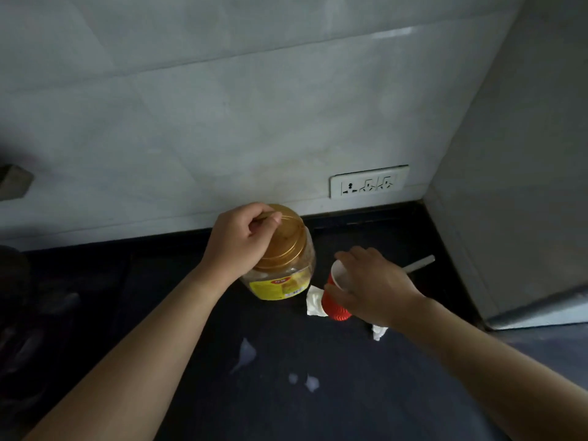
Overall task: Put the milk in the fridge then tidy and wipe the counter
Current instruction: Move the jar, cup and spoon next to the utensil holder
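Gripping two things at once, a person stands over a dark desk (286,409) that runs back to a pale tiled wall. The left hand (241,238) is closed over the gold screw lid of a clear plastic jar (283,281) with a yellow label, which stands just left of centre, close to the wall. The right hand (372,284), at about four o'clock from the jar, is wrapped around a red ribbed paper cup (337,297) that tilts with its open mouth toward the jar; whether anything is inside cannot be told.

A crumpled white tissue (315,302) lies on the desk touching the cup's left side, and a second scrap of tissue (380,332) shows beneath the right wrist. A pale straw-like stick (420,264) lies at two o'clock from the cup. Small whitish splashes (246,353) mark the desk at six o'clock from the jar. A wall socket plate (369,185) sits at twelve o'clock from the cup.

No milk and no fridge can be identified with certainty; a grey panel fills the right edge.

Judging the risks: the tilted cup could tip out any remaining liquid and add to the mess. The jar, held only by its lid, could drop if that lid is loose. The splashes have yet to be wiped, and a sleeve or forearm could smear them.
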Tool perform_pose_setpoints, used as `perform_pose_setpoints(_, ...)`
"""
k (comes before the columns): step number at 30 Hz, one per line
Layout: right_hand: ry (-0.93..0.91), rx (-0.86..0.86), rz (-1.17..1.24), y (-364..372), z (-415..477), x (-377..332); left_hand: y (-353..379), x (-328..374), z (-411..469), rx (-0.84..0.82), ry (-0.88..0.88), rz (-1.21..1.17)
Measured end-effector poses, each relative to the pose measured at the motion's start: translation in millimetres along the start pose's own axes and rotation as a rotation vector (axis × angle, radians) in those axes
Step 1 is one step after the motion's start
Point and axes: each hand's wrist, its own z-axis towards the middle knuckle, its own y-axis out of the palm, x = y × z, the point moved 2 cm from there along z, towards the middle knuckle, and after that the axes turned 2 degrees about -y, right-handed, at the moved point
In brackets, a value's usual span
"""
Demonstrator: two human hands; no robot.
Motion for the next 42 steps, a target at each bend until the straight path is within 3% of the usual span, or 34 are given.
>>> perform_pose_setpoints(5, -0.033, 0.091, 0.046, -7, -47, -21, -28, 20, -61, 0.155, -0.077, -0.044)
perform_pose_setpoints(12, -0.131, 0.024, 0.087, 19, -109, -65, -50, 36, -181, 0.298, -0.265, -0.079)
perform_pose_setpoints(22, -0.329, -0.186, 0.05, 72, -200, -163, -104, 36, -368, 0.403, -0.441, -0.089)
perform_pose_setpoints(29, -0.45, -0.28, 0.042, 131, -267, -269, -156, 12, -534, 0.525, -0.66, -0.103)
perform_pose_setpoints(42, -0.751, -0.577, -0.068, 243, -344, -438, -214, -23, -766, 0.765, -0.969, 0.055)
